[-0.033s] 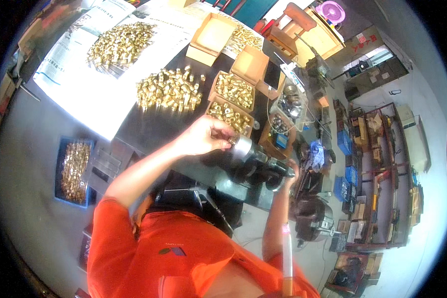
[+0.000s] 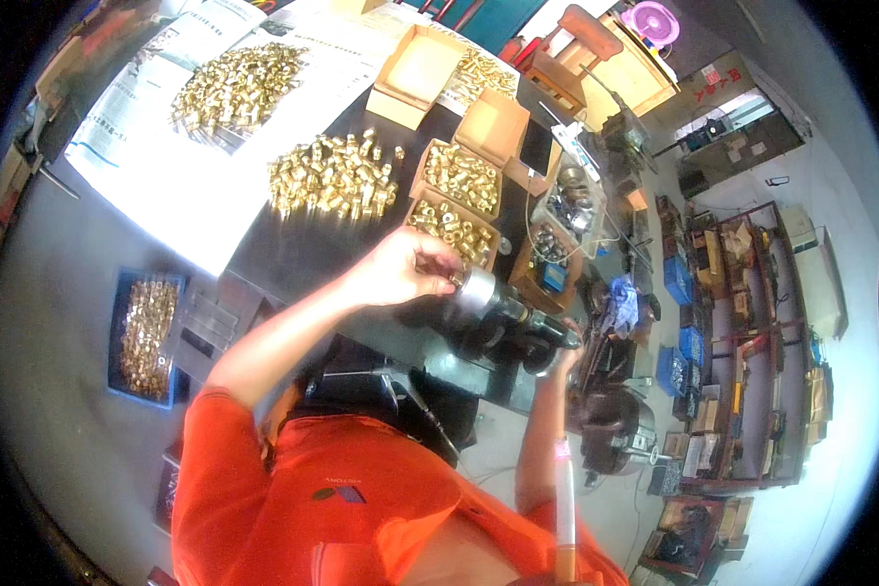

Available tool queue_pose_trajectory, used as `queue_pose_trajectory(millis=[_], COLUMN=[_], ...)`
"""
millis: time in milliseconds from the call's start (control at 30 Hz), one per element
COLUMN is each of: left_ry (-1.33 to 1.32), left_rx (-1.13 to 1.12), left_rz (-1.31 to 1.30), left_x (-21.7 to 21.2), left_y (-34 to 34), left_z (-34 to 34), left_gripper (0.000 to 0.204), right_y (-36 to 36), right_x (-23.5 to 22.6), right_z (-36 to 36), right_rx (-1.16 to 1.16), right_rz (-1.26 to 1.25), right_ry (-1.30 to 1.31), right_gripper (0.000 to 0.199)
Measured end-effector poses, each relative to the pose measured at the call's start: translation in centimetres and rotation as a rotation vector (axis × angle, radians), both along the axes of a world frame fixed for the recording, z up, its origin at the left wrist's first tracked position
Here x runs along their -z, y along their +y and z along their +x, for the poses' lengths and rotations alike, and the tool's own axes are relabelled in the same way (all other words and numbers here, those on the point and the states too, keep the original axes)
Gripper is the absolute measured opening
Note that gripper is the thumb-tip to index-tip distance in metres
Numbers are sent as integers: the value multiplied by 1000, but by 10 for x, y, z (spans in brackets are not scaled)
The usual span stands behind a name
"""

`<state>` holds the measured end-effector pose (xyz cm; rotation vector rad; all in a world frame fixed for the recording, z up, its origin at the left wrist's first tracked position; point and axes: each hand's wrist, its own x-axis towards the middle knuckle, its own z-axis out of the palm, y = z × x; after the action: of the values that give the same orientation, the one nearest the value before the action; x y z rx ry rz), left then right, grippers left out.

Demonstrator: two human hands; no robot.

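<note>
My left hand [image 2: 410, 271] pinches a small brass fitting [image 2: 456, 280] against the round silver chuck [image 2: 478, 290] of a small bench machine. Fingers and thumb cover most of that piece. From the chuck, the machine's dark body [image 2: 511, 311] runs to the right. At its far right end my right hand [image 2: 568, 354] is closed around the dark tip, its fingers partly hidden behind it. Just beyond the chuck, a cardboard box of brass fittings [image 2: 449, 230] stands beside a second such box [image 2: 462, 179]. A loose heap of brass fittings [image 2: 332, 178] lies to their left on the dark tabletop.
Newspaper [image 2: 156, 186] under another brass heap [image 2: 239, 93] covers the table's left part. A blue crate of brass parts [image 2: 146, 337] stands lower left. Open cardboard boxes [image 2: 415, 73], a phone [image 2: 535, 148] and metal parts [image 2: 571, 205] lie farther back. Shelves [image 2: 742, 352] line the right wall.
My right hand has shifted slightly down and toward me at the machine's right end. My left hand stays at the chuck.
</note>
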<state>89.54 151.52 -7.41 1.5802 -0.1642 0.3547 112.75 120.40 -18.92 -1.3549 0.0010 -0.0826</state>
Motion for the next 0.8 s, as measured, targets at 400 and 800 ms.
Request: queue_pose_trajectory(millis=[400,800], left_ry=[153,155], left_rx=[50,12], left_rz=[-233,-256], left_x=[0,4], left_y=[-4,-2], left_z=[-3,-1], left_gripper=[11,14], right_y=[16,15], right_x=[-39,-123], right_z=[-66,-58], right_rx=[-95,-163], right_rz=[156,325], right_ry=[288,-248], right_gripper=[28,14])
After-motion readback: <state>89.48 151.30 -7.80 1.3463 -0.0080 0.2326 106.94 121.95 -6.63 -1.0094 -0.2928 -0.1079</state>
